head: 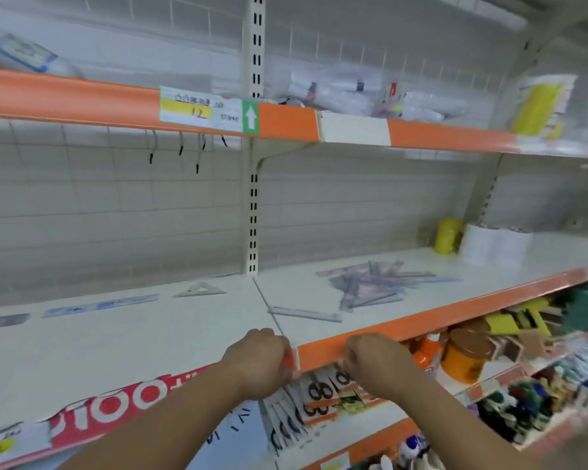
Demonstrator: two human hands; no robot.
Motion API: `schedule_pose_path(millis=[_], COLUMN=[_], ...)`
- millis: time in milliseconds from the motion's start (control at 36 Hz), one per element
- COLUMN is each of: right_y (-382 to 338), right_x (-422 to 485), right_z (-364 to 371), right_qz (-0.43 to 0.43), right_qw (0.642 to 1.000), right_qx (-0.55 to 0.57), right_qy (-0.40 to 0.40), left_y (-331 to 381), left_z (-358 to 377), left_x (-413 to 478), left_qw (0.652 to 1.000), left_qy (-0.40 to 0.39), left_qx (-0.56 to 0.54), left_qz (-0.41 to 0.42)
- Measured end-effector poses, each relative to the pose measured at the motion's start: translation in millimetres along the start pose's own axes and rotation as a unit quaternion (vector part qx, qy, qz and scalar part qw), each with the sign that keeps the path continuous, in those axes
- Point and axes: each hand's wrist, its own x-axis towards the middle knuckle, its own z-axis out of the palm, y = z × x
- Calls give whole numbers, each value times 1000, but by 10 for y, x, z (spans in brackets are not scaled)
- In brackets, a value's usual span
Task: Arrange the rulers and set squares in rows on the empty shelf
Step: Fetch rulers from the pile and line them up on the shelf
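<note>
A loose pile of clear rulers and set squares (370,286) lies on the right half of the white shelf (150,344). One ruler (306,314) lies alone in front of the pile. On the left half, near the back, a clear set square (199,289), a blue ruler (99,305) and a darker ruler (4,321) lie in a line. Both hands are at the shelf's front edge, fingers curled. My left hand (258,361) grips the end of the orange edge strip (323,351). My right hand (370,361) pinches that strip's lower edge. Neither hand holds a ruler.
A yellow roll (448,235) and white rolls (493,245) stand at the shelf's back right. The upper shelf holds bagged packets (353,96), with hooks (180,147) hanging below it. Number cards (319,395), an orange jar (462,361) and other goods fill the lower shelves.
</note>
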Motion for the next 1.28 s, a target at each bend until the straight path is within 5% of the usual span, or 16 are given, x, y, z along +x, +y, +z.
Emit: schedule_pose_path(millis=[639, 1278], right_y=[1366, 2913], right_x=[962, 2260], right_z=[-73, 73], right_qz=[117, -37], right_qw=[993, 999], right_qx=[-10, -30], right_qy=[20, 17], left_y=[432, 1335], left_z=[-239, 60], left_x=[1838, 2928], left_qw=[994, 998], left_qy=[33, 28], left_qx=[27, 31], left_qz=[99, -37])
